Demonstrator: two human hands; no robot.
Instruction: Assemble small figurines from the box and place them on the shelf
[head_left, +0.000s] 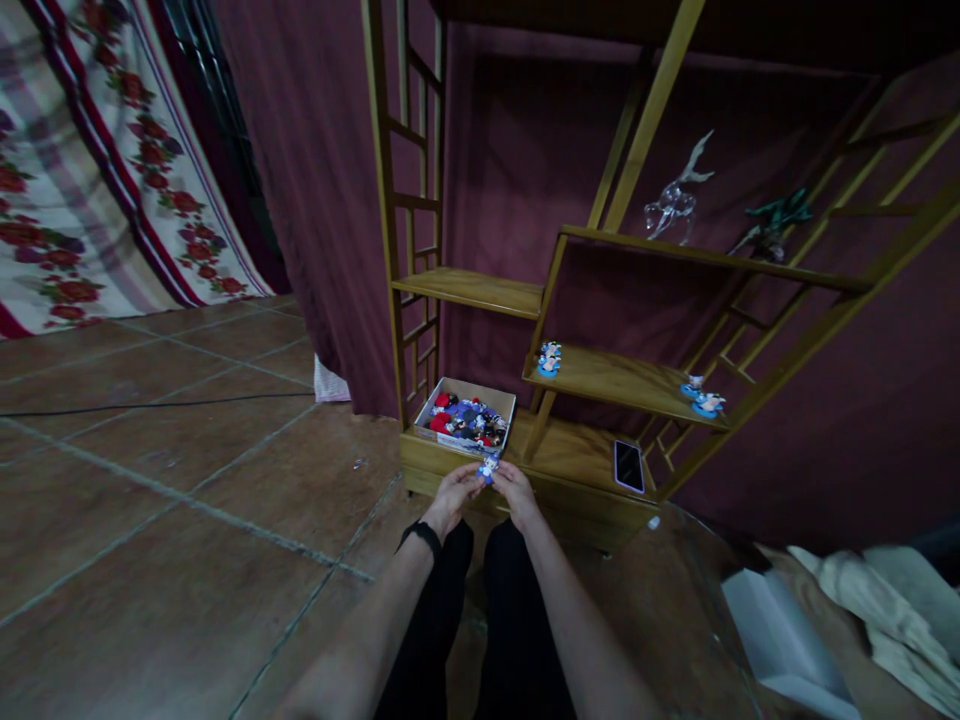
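Observation:
Between my fingertips, in front of the shelf unit, is a small blue and white figurine (487, 468). My left hand (455, 494) pinches it from the left, and my right hand (516, 488) grips its right side. Just beyond them a cardboard box (513, 408) full of small red, blue, black and white figurines (469, 418) stands on the lowest shelf. Similar figurines on blue bases sit on the middle shelf: a group (549, 358) at its left end, and one figurine (692, 385) behind another (708, 404) at its right end.
The wooden shelf unit (469, 290) stands before a dark red curtain (300, 200). A phone or tablet (628, 466) lies on the lowest shelf. A clear deer ornament (673, 208) and a dark green ornament (776, 222) stand higher up. A white box (784, 635) is at lower right.

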